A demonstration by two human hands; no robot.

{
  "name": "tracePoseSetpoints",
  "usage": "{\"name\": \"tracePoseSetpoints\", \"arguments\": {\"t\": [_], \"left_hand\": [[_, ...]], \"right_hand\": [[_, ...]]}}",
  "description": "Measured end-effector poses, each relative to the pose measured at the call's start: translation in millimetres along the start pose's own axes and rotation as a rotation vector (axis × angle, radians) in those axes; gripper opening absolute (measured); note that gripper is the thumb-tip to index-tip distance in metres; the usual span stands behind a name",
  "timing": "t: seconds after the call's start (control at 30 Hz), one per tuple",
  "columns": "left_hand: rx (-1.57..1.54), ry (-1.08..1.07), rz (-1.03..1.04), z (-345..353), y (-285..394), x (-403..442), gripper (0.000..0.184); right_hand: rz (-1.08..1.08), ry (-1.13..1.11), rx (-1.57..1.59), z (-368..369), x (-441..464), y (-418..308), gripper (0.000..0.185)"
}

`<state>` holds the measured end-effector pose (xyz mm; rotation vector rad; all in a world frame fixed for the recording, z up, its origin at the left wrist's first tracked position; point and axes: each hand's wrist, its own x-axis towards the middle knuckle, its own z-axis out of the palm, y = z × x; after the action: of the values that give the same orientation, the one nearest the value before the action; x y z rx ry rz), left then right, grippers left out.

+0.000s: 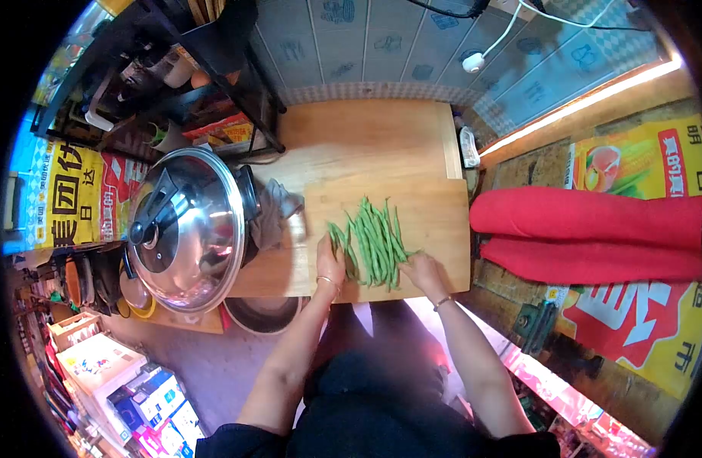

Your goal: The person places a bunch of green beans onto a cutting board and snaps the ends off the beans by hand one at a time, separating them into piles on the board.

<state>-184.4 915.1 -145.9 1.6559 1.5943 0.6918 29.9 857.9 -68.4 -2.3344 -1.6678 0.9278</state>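
A loose bundle of long green beans lies on a wooden cutting board, most of them pointing away from me. My left hand is at the board's left side, its fingers closed around a few beans at the pile's left edge. At the lower right of the pile, my right hand has its fingers together on the ends of some beans; its fingertips are partly hidden.
The board rests on a wooden counter. To the left stands a large pan with a domed lid, a grey cloth beside it. A bowl sits below the counter's edge. A black rack rises at back left; red padded fabric lies right.
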Motion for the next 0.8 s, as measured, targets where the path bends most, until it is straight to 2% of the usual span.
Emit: {"name": "tracePoseSetpoints", "arguments": {"t": [0.03, 0.07, 0.13, 0.17, 0.23, 0.27, 0.3, 0.37, 0.4, 0.47, 0.53, 0.6, 0.63, 0.7, 0.77, 0.8], "left_hand": [[-0.001, 0.003, 0.007, -0.9, -1.5, -2.2, 0.051], [0.01, -0.005, 0.035, -0.8, -3.2, -4.4, 0.051], [0.084, 0.01, 0.066, -7.3, 7.5, -7.6, 0.052], [0.084, 0.009, 0.071, -12.5, 15.6, -8.8, 0.052], [0.113, -0.027, 0.242, -26.4, 41.0, -8.1, 0.049], [0.068, -0.113, 0.364, -32.9, 57.0, -6.2, 0.044], [0.062, -0.11, 0.373, -34.7, 73.7, -6.7, 0.044], [-0.038, -0.284, 0.621, -35.8, 106.6, -10.0, 0.041], [-0.045, -0.279, 0.63, -36.6, 120.3, -11.0, 0.041], [0.153, -0.285, 0.784, -41.9, 143.4, -12.3, 0.037], [0.163, -0.273, 0.873, -55.1, 155.3, -11.4, 0.034], [0.136, -0.225, 1.016, -69.6, 165.7, -10.9, 0.025], [0.137, -0.224, 1.022, -73.1, 165.6, -14.7, 0.025], [-0.008, -0.481, 0.889, -82.4, 162.1, -24.1, 0.022], [-0.024, -0.502, 0.844, -95.4, 161.3, -30.0, 0.023], [-0.048, -0.464, 0.878, -101.1, 160.3, -31.1, 0.025]], "right_hand": [[0.11, -0.13, -0.009, -4.7, -0.5, -4.9, 0.023], [0.109, -0.124, -0.009, 1.7, 0.2, -0.8, 0.023], [-0.033, 0.112, 0.116, 16.2, -0.6, 8.3, 0.024], [-0.031, 0.117, 0.118, 18.4, -1.9, 11.6, 0.024], [-0.07, 0.146, 0.193, 12.3, -4.9, 10.9, 0.023], [-0.095, 0.147, 0.204, 5.1, -9.0, 11.0, 0.021], [-0.096, 0.158, 0.199, -4.0, -14.4, 8.2, 0.021], [-0.146, 0.126, 0.402, -25.4, -28.1, -0.8, 0.021], [-0.213, 0.081, 0.314, -41.4, -37.6, -7.7, 0.02], [-0.276, 0.083, 0.339, -69.8, -58.8, -29.4, 0.02], [-0.372, 0.054, 0.3, -85.2, -74.6, -37.6, 0.017], [-0.357, 0.049, 0.282, -93.5, -85.5, -43.2, 0.016], [-0.346, 0.034, 0.266, -97.5, -90.3, -46.5, 0.015], [-0.344, 0.034, 0.245, -106.7, -99.4, -57.8, 0.015], [-0.347, 0.03, 0.224, -111.7, -106.3, -67.9, 0.015], [-0.442, 0.002, 0.214, -113.0, -108.4, -71.5, 0.014]]}}
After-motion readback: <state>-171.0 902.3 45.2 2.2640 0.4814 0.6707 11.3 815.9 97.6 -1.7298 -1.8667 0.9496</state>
